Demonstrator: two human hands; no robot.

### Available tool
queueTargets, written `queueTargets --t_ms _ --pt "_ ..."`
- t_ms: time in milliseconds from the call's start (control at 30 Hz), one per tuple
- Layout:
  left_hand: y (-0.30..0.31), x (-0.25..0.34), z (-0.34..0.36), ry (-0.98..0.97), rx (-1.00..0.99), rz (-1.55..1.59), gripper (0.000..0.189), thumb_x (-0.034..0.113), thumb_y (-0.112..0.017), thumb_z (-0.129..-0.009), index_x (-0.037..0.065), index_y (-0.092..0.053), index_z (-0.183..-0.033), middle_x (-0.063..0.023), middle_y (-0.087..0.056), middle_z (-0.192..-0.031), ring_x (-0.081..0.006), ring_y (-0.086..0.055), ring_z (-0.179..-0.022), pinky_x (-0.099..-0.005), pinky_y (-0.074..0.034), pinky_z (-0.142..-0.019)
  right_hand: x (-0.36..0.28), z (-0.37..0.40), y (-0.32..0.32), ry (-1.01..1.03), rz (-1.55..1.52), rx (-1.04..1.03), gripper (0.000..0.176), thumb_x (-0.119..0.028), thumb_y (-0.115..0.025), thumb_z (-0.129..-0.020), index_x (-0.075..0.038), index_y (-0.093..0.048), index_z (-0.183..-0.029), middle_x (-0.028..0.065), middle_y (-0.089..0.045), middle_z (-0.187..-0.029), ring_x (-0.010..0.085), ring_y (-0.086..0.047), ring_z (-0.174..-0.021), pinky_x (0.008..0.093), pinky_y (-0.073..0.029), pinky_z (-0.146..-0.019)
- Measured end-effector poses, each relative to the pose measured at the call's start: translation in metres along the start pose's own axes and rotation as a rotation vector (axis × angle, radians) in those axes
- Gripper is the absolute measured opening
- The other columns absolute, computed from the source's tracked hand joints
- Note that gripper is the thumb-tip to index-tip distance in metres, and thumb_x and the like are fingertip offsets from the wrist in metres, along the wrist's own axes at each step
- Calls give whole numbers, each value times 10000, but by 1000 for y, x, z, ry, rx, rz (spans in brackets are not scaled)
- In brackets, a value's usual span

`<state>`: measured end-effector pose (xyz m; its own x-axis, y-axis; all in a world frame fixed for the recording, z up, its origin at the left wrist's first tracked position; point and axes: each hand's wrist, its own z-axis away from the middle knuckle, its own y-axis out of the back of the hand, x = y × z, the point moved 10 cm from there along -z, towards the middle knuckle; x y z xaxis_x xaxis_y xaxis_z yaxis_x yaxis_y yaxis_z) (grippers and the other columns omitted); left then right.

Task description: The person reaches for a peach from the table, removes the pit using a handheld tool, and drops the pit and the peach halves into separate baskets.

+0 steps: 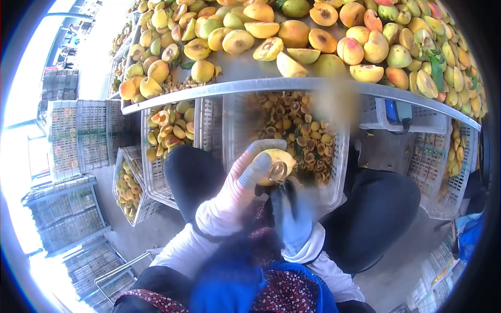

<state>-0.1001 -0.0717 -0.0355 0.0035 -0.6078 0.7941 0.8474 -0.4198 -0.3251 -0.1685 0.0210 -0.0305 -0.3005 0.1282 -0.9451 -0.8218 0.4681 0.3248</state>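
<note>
With my left hand (254,166) I am grasping one cut yellow fruit (281,166), and it is above the near part of the middle crate (340,180), between my knees. A metal loop (277,171) is against its cut face. My right hand (298,216) is just below, but it is blurred, so I cannot tell how its fingers close. The middle crate holds many small brown-yellow pieces. To the left, the left crate (157,183) has fruit halves, and the tilted crate (136,215) beside it has more. At right, the right crate (453,194) contains yellow pieces. On the far side, the metal table (240,69) carries whole and halved fruits.
</note>
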Motion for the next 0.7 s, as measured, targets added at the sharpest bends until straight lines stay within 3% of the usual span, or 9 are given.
queueTargets --t_ms 33,67,167,267,367,633,700 --pt "2 -6 4 2 35 108 388 378 -531 -941 57 -550 -1159 -59 -615 -1007 -126 -579 -923 -266 -457 -833 -3 1 -3 9 53 -36 338 -268 -504 -917 12 -494 -1108 200 -595 -824 356 -581 -678 407 -456 -603" --pt "6 -9 6 -19 74 88 375 369 -529 -944 53 -555 -1144 -58 -616 -994 -123 -579 -905 -260 -458 -820 -5 2 -5 20 106 -71 333 -266 -500 -912 11 -487 -1098 220 -588 -823 401 -586 -710 433 -457 -630" --pt "15 -10 10 -84 158 19 326 327 -536 -948 35 -576 -1087 -50 -618 -945 -103 -571 -854 -245 -460 -776 -6 -1 -5 -81 -23 -68 291 -259 -502 -909 -6 -495 -1054 216 -591 -811 405 -591 -718 430 -456 -613" --pt "10 -2 12 -22 112 -52 295 291 -559 -940 25 -579 -1067 -36 -614 -911 -82 -557 -822 -231 -454 -751 -10 1 -4 -66 -7 -74 276 -257 -511 -903 -17 -492 -1036 213 -590 -800 408 -590 -716 436 -455 -604" --pt "16 -5 11 54 79 -208 352 345 -559 -928 11 -612 -1024 -33 -634 -872 -85 -589 -802 -223 -470 -734 -11 4 -6 -76 -5 -93 287 -258 -519 -897 -19 -487 -1053 210 -592 -796 402 -595 -713 440 -455 -601" --pt "18 -7 13 121 125 -184 237 239 -595 -919 2 -599 -921 -5 -579 -754 -45 -487 -679 -202 -403 -629 -3 8 -17 -108 -122 -183 322 -229 -521 -893 2 -490 -1115 216 -599 -803 397 -602 -717 420 -457 -606" --pt "19 -10 14 87 160 -155 224 226 -594 -918 1 -597 -913 -7 -579 -744 -45 -486 -666 -200 -401 -623 0 14 -17 -146 -124 -100 322 -230 -517 -897 9 -503 -1113 210 -603 -808 386 -606 -712 406 -457 -606"
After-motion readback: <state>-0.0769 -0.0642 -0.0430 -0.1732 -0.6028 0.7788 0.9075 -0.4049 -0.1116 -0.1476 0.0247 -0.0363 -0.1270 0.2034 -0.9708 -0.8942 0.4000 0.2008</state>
